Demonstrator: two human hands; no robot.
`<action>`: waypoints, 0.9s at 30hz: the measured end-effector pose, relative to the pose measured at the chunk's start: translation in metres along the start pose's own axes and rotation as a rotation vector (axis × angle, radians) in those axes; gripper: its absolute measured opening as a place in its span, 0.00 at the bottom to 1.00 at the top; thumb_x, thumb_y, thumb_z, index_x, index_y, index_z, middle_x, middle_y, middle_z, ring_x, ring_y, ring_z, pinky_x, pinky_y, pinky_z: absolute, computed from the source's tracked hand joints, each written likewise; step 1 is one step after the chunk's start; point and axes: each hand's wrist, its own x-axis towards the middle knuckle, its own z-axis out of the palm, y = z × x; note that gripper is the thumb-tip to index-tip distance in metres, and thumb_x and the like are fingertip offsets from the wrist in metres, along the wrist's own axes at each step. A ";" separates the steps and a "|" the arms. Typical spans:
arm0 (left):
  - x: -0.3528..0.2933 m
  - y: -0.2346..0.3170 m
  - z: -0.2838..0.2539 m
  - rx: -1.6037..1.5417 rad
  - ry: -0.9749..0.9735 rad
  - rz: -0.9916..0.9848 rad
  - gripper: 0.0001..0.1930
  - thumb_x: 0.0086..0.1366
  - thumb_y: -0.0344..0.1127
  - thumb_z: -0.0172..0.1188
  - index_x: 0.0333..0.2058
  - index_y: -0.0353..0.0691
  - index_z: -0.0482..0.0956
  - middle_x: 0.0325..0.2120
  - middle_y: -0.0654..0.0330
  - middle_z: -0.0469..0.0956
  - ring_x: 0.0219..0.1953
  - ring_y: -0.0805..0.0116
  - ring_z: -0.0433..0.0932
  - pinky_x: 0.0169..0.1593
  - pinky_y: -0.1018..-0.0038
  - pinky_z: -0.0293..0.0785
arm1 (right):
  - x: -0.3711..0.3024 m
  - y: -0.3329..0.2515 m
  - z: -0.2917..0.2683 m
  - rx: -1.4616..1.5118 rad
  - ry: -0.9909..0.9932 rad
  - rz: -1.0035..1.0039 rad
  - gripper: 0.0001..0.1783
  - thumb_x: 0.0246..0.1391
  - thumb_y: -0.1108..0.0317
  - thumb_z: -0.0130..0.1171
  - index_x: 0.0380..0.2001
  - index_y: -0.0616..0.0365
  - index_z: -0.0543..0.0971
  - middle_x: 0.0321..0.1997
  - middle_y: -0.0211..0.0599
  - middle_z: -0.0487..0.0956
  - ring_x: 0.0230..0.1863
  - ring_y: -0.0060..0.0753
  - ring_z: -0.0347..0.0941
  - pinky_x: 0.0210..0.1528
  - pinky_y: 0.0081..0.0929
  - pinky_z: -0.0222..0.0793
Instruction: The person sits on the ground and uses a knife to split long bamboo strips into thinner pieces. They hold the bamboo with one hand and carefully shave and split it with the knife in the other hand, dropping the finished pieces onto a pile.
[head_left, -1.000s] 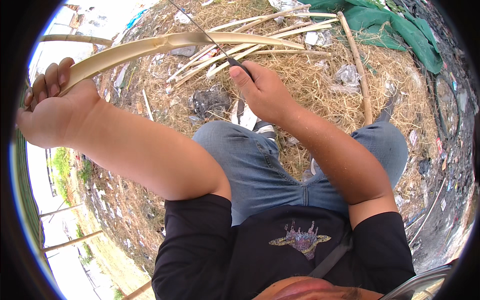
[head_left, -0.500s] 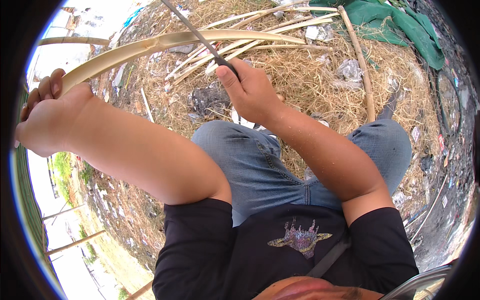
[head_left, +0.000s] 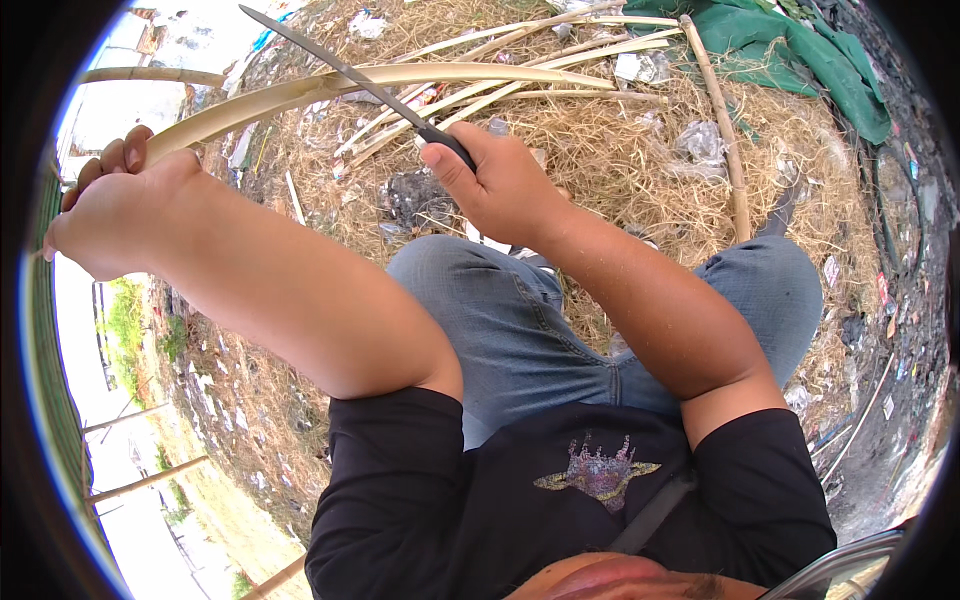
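Observation:
My left hand is closed around the near-left end of a long, pale split bamboo strip, which stretches away to the right in a gentle curve. In my right hand is a long knife, gripped by its dark handle with the thumb along it. The blade points up and to the left and crosses the strip near its middle. Whether the edge touches the bamboo I cannot tell. Beyond the blade, the strip's far end lies over several thinner pale strips on the straw.
Dry straw and bits of litter cover the ground. A thin pole lies to the right, near a crumpled green sheet. Clear plastic rests beside the pole. My bent knees are just below the hands.
The knife blade has tilted further left, so more of its tip shows. My left hand and the bamboo end have shifted slightly right. My right hand has barely moved.

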 end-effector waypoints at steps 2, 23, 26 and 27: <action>-0.002 -0.001 0.001 0.042 0.002 -0.015 0.24 0.80 0.52 0.29 0.32 0.40 0.62 0.19 0.64 0.62 0.18 0.73 0.55 0.23 0.75 0.61 | 0.003 0.017 -0.011 -0.010 0.013 0.068 0.25 0.69 0.47 0.51 0.31 0.61 0.75 0.22 0.44 0.77 0.24 0.43 0.74 0.32 0.40 0.68; 0.015 0.001 0.002 -0.092 -0.297 0.188 0.11 0.71 0.38 0.44 0.33 0.37 0.59 0.21 0.58 0.61 0.15 0.67 0.60 0.17 0.68 0.69 | -0.009 0.055 -0.012 0.024 0.168 0.008 0.29 0.71 0.43 0.46 0.34 0.61 0.75 0.21 0.36 0.72 0.25 0.31 0.67 0.30 0.33 0.64; 0.009 0.005 0.001 -0.088 -0.352 0.211 0.10 0.67 0.36 0.48 0.29 0.39 0.60 0.19 0.62 0.58 0.15 0.69 0.59 0.17 0.68 0.62 | -0.012 0.083 -0.023 -0.056 0.238 0.118 0.27 0.71 0.45 0.47 0.34 0.61 0.75 0.21 0.37 0.72 0.24 0.31 0.66 0.30 0.33 0.64; 0.009 0.007 0.000 -0.089 -0.372 0.215 0.10 0.65 0.36 0.50 0.27 0.40 0.61 0.18 0.63 0.57 0.15 0.69 0.58 0.17 0.69 0.60 | -0.010 0.091 -0.026 -0.056 0.300 0.253 0.25 0.71 0.47 0.49 0.35 0.61 0.76 0.21 0.38 0.73 0.24 0.32 0.66 0.30 0.33 0.64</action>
